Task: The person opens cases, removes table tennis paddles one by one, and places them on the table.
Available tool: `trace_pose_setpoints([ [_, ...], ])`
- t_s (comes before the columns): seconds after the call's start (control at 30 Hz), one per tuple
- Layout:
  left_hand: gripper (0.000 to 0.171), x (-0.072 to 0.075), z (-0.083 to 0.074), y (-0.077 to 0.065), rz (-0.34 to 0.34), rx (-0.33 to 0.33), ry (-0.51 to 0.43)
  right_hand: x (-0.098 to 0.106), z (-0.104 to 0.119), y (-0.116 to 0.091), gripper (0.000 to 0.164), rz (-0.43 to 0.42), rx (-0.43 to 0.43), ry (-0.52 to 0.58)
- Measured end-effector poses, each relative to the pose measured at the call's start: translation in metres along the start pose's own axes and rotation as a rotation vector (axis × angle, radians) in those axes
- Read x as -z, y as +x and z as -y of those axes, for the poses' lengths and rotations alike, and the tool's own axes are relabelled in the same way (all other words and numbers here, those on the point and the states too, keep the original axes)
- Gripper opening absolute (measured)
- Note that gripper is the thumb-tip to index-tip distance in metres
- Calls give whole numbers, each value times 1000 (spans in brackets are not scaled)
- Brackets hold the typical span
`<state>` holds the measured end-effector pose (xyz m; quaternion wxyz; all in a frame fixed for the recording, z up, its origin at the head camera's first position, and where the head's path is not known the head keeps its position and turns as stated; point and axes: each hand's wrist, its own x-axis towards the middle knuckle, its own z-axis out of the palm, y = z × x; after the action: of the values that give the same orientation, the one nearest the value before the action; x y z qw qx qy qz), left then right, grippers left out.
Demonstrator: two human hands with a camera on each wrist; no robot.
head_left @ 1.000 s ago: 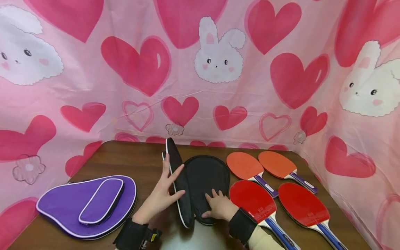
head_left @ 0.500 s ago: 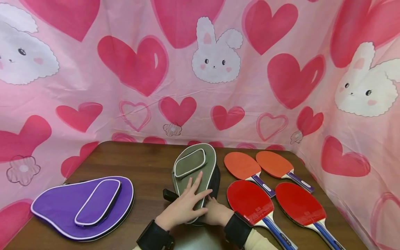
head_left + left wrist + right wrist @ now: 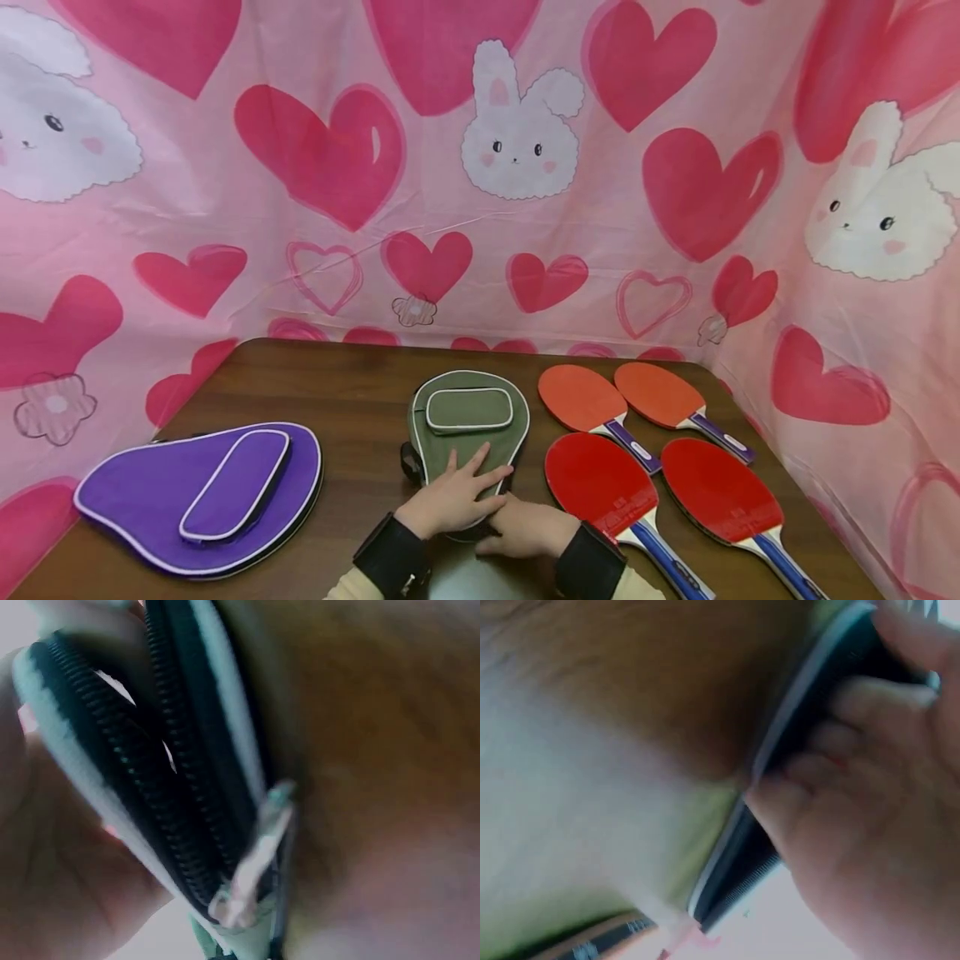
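Note:
A green table tennis bat case [image 3: 480, 379] with white piping and a front pocket lies flat in the middle of the table. Across its narrow lower part rests my left hand [image 3: 455, 497], fingers spread. My right hand [image 3: 521, 527] is at the lower right edge, its fingertips partly hidden by the left hand. In the right wrist view, curled fingers of the right hand [image 3: 855, 802] reach into the gap along the case's edge and grip there. Parted zipper teeth [image 3: 135, 765] and a metal zipper pull [image 3: 255, 862] show in the left wrist view.
On the left lies a purple bat case [image 3: 135, 492] with a pocket. Two red bats [image 3: 600, 479] [image 3: 720, 487] and two orange bats [image 3: 581, 400] [image 3: 660, 392] lie at the right. A pink patterned curtain [image 3: 450, 208] borders the wooden table [image 3: 352, 392].
The case's raised green cover has folded down to the right over its black inside, and the case now lies straighter. My left hand moved right with it; the right hand slid to the lower edge.

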<state>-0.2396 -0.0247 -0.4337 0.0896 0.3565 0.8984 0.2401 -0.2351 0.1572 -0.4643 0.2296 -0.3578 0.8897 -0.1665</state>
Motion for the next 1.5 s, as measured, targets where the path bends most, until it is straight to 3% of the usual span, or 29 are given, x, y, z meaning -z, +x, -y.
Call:
trace_pose_setpoints([
  [0.1,53,0,5,-3,78,-13,10,-10,-34,-1,61,81,20,40],
  [0.23,53,4,13,-11,135,-11,-9,-20,-48,-4,45,13,18,63],
  [0.33,55,11,14,-18,174,-4,11,-28,-39,-2,39,-56,12,78],
  [0.53,55,18,10,-27,204,15,77,-37,-17,8,44,32,-115,29],
  [0.63,55,17,9,-29,189,9,98,-36,-14,11,41,4,-140,20],
  [0.73,54,16,9,-30,177,1,99,-34,-13,13,38,-6,-121,14],
  [0.97,52,19,15,-33,159,15,80,-37,-10,20,49,-19,-94,-56],
  [1.13,50,26,23,-38,161,8,9,-32,11,24,51,-64,-33,-144],
  [1.3,51,37,38,-44,220,-14,-70,-13,53,23,47,-44,8,-201],
  [1.4,52,45,47,-46,275,-51,-50,-8,72,29,45,-7,54,-237],
  [1.5,54,53,54,-48,317,-88,5,-16,77,43,42,7,101,-243],
])
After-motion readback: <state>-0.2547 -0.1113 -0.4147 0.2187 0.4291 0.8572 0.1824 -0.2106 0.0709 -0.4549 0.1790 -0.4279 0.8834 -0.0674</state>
